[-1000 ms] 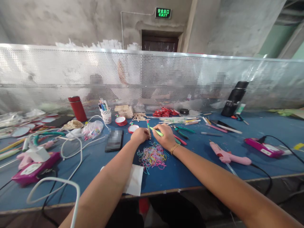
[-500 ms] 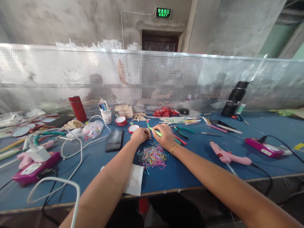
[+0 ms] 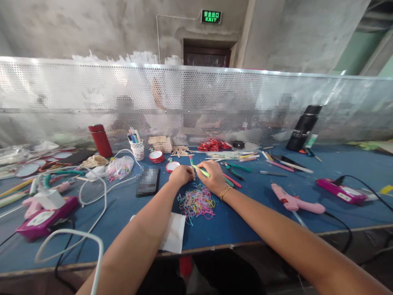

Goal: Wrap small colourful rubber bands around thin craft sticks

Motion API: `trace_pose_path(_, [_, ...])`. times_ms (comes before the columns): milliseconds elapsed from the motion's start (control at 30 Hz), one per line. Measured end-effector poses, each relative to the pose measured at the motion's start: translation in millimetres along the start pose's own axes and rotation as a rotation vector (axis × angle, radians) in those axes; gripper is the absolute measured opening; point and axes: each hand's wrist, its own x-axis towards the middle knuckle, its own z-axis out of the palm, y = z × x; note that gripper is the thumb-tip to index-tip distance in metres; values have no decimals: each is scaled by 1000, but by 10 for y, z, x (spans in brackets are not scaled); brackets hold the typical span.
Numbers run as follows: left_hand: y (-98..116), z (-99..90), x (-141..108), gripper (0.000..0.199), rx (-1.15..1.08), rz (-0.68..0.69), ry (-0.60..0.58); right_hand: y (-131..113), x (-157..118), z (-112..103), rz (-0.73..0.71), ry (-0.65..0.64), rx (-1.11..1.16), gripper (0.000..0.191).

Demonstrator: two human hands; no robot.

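Note:
My left hand (image 3: 181, 175) is closed on a flat wooden craft stick (image 3: 193, 167) that stands upright, its upper end coloured red and green. In my right hand (image 3: 214, 175) is a light green marker pen (image 3: 202, 171), its tip against or very close to the stick. Just below both hands lies a loose heap of colourful rubber bands or thin loops (image 3: 198, 203). A small round red-rimmed piece (image 3: 172, 166) rests beyond my left hand. To the right of my right hand are a red pen (image 3: 232, 180) and green-handled pliers (image 3: 236, 169).
A phone (image 3: 147, 182) and white cable (image 3: 106, 200) lie left. At the back stand a red flask (image 3: 100, 140), a pen cup (image 3: 137, 149) and red pieces (image 3: 214, 144). A pink glue gun (image 3: 296, 200), purple power strip (image 3: 341, 191) and black bottle (image 3: 303, 128) are right.
Almost nothing differs. The green pen in my right hand has shifted very slightly against the stick; my left hand stays in place.

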Motion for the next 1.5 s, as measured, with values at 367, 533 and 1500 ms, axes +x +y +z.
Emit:
trace_pose_path(367, [-25, 24, 26, 12, 6, -32, 5, 0, 11, -15, 34, -10, -20, 15])
trace_pose_path(533, [-19, 17, 21, 12, -5, -15, -2, -1, 4, -1, 16, -36, -11, 14])
trace_pose_path(1500, [-64, 29, 49, 13, -8, 5, -1, 0, 5, -3, 34, -22, 4, 14])
